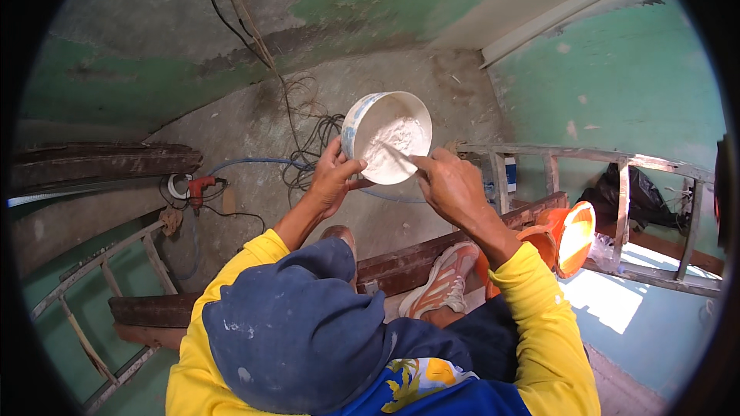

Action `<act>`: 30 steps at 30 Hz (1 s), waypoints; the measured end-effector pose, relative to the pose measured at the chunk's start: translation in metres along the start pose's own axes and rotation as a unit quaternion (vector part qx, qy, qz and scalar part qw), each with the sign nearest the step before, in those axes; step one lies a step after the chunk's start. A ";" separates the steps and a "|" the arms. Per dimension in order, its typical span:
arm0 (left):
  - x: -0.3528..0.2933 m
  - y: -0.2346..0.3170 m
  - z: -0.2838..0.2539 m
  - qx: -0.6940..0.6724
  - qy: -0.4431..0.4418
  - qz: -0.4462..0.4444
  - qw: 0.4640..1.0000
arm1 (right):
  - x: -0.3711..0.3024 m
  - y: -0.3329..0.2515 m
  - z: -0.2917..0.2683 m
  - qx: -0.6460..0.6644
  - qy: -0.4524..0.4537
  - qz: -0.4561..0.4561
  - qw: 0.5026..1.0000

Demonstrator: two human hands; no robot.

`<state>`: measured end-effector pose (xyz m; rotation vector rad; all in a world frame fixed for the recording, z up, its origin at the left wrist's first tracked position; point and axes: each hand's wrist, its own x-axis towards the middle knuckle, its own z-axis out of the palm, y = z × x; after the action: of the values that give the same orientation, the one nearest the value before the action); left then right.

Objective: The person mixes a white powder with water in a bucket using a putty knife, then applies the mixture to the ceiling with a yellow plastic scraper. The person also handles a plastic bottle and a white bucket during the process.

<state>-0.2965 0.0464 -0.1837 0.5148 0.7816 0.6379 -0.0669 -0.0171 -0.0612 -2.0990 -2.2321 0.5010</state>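
A round white tub (351,137) with blue smears on its outside is tilted so that its mouth faces me. White powder or paste (397,141) lies inside it. My left hand (333,177) grips the tub's lower left rim, thumb over the edge. Above the tub's lower right rim, my right hand (451,185) is closed round the handle of a flat-bladed tool that looks like a putty knife (402,157). Its blade dips into the white stuff; the handle is mostly hidden by my fingers.
A dark wooden beam (401,266) crosses below my hands, with my shoe (443,281) beside it. Ladders (624,208) (108,285) stand at both sides. An orange bucket-like container (551,239) is at right. Tangled cables (312,146) and a red power drill (200,189) lie on the floor.
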 end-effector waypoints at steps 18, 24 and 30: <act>-0.002 -0.010 -0.001 -0.016 -0.014 -0.005 1.000 | 0.012 0.013 -0.003 0.153 -0.040 0.023 0.987; -0.001 -0.011 0.002 -0.008 -0.011 0.002 1.000 | 0.015 0.016 -0.006 -0.066 0.064 0.000 0.996; -0.002 -0.005 0.007 -0.014 -0.012 -0.009 1.000 | 0.001 -0.025 -0.004 -0.136 0.060 -0.070 0.986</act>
<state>-0.2900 0.0400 -0.1818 0.4881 0.7535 0.6244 -0.0899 -0.0161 -0.0518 -2.0001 -2.4708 0.0620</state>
